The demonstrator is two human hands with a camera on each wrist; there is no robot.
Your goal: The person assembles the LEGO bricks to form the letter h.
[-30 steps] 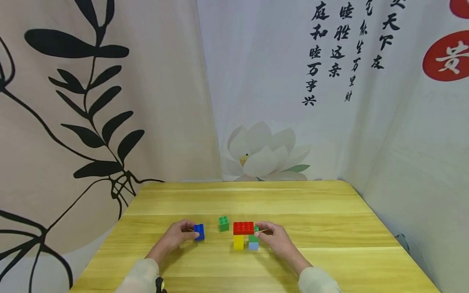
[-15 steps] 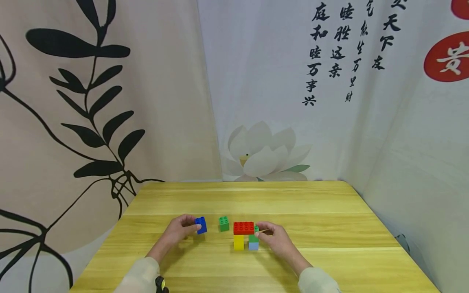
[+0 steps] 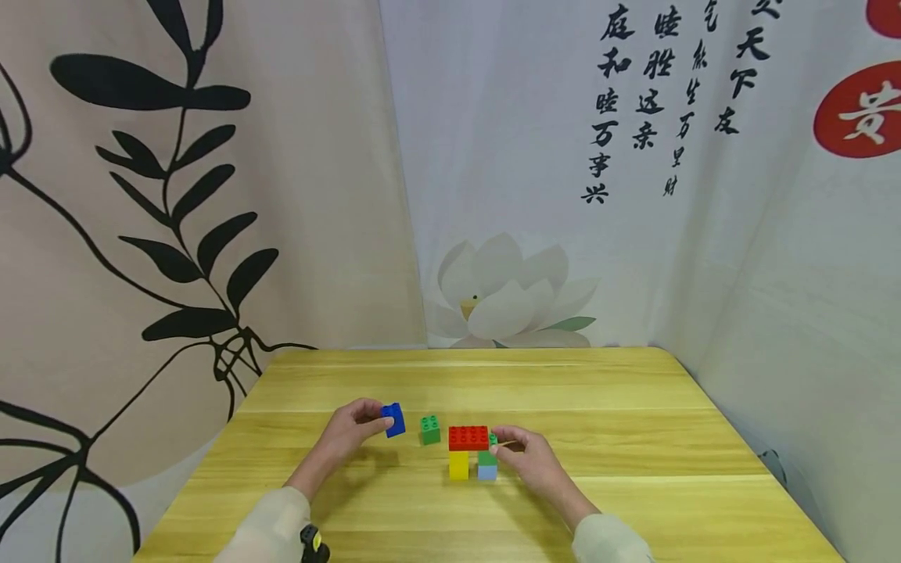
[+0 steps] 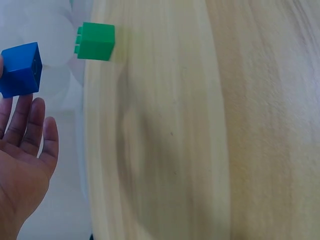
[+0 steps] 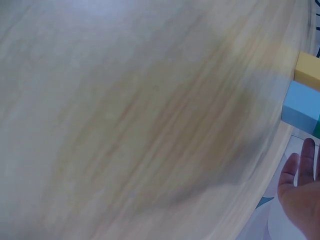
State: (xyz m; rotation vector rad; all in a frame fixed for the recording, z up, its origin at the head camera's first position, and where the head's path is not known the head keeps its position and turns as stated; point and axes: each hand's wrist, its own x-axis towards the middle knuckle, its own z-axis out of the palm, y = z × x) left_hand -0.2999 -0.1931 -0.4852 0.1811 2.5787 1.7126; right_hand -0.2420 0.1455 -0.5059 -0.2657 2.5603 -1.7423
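Note:
Between its thumb and fingers my left hand (image 3: 352, 426) pinches a blue toy brick (image 3: 394, 420), raised above the table and slightly tilted. The left wrist view shows this blue brick (image 4: 21, 70) above spread fingers. A loose green brick (image 3: 430, 430) lies just to its right. My right hand (image 3: 531, 461) holds the right side of a small brick structure, thumb and forefinger at a green brick (image 3: 492, 441) there. The structure has a red brick (image 3: 468, 438) across the top, a yellow brick (image 3: 458, 466) at left, and a light blue brick (image 3: 486, 473) under green at right.
Everything rests on a wooden table (image 3: 619, 407). Behind it hangs a printed curtain (image 3: 338, 195) with leaves, a lotus and characters. A dark band (image 3: 313, 543) shows at the left wrist.
My left hand has lifted the blue brick and moved it away from me and a little right, closer to the loose green brick. The right hand and structure have stayed put.

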